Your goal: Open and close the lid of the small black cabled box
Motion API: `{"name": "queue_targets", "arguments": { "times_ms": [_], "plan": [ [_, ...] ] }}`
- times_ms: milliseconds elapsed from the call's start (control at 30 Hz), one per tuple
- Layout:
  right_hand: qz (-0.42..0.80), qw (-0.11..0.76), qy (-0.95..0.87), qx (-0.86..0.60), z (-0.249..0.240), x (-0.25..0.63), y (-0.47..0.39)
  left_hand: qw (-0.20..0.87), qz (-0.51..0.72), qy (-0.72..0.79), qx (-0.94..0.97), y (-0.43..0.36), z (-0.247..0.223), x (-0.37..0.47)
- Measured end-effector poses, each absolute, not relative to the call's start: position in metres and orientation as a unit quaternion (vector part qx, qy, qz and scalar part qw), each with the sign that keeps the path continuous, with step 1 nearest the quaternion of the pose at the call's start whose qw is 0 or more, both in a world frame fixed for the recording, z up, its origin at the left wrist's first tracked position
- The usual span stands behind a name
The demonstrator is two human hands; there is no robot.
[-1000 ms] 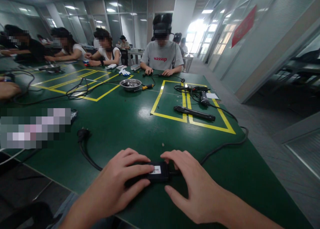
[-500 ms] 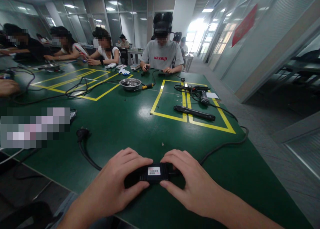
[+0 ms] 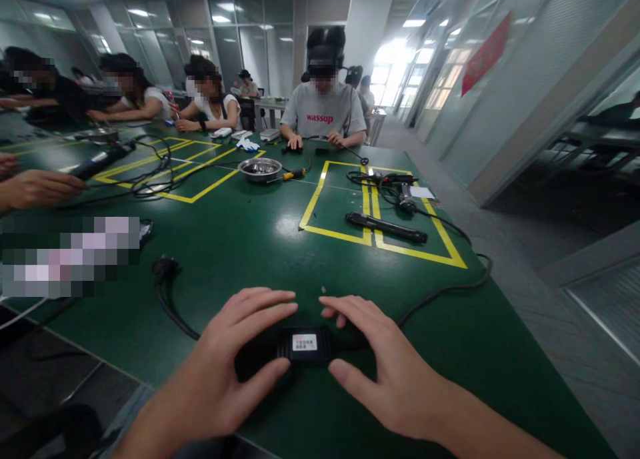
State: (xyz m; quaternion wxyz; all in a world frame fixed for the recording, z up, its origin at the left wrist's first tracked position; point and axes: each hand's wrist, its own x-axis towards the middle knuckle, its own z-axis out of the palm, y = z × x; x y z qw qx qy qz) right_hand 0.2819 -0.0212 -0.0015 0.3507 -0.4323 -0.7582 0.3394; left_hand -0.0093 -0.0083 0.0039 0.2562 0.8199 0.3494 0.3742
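Note:
A small black box with a white printed label, like a power adapter (image 3: 323, 345), lies on the green table (image 3: 240, 239) between my two hands. My left hand (image 3: 250, 352) curves around its left end, fingers and thumb apart, holding nothing. On the other side my right hand (image 3: 375, 359) is likewise open, fingertips beyond the box and thumb close to its near right corner. A black cable runs out left to a plug (image 3: 165, 269); another cable (image 3: 450, 289) leads off right along the table's edge. The cable ends at the box are partly hidden by my hands.
Beyond my hands, a black tube-like part (image 3: 386, 227) lies across yellow tape, near a corded tool (image 3: 406, 197). A metal bowl (image 3: 260, 170) and a yellow-handled screwdriver (image 3: 294, 173) sit farther back. At left, a co-worker's hand (image 3: 43, 188) holds a dark tool. Others sit around the table.
Both my hands have let go of the black box and spread apart, leaving it on the table. At left, a co-worker's hand has come farther in with a dark tool.

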Motion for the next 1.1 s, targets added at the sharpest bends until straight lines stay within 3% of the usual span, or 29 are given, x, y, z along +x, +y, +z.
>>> {"name": "queue_targets", "arguments": {
  "times_ms": [100, 167, 233, 333, 533, 1100],
  "plan": [
    [0.566, 0.472, -0.588, -0.334, 0.007, 0.285, -0.021, 0.413, 0.498, 0.358, 0.673, -0.02, 0.002, -0.015],
    [0.733, 0.466, -0.427, -0.252, 0.016, 0.283, -0.02, 0.563, 0.567, 0.257, 0.544, -0.027, 0.004, -0.014],
    [0.805, 0.447, -0.338, -0.195, 0.024, 0.282, -0.019, 0.7, 0.554, 0.13, 0.432, -0.033, 0.01, -0.009],
    [0.839, 0.425, -0.299, -0.163, 0.03, 0.28, -0.019, 0.803, 0.499, -0.003, 0.326, -0.037, 0.023, 0.002],
    [0.85, 0.409, -0.305, -0.131, 0.029, 0.279, -0.022, 0.848, 0.45, -0.066, 0.274, -0.038, 0.035, 0.017],
    [0.871, 0.39, -0.286, -0.088, 0.035, 0.281, -0.028, 0.823, 0.443, 0.003, 0.355, -0.048, 0.017, 0.014]
  ]
}}
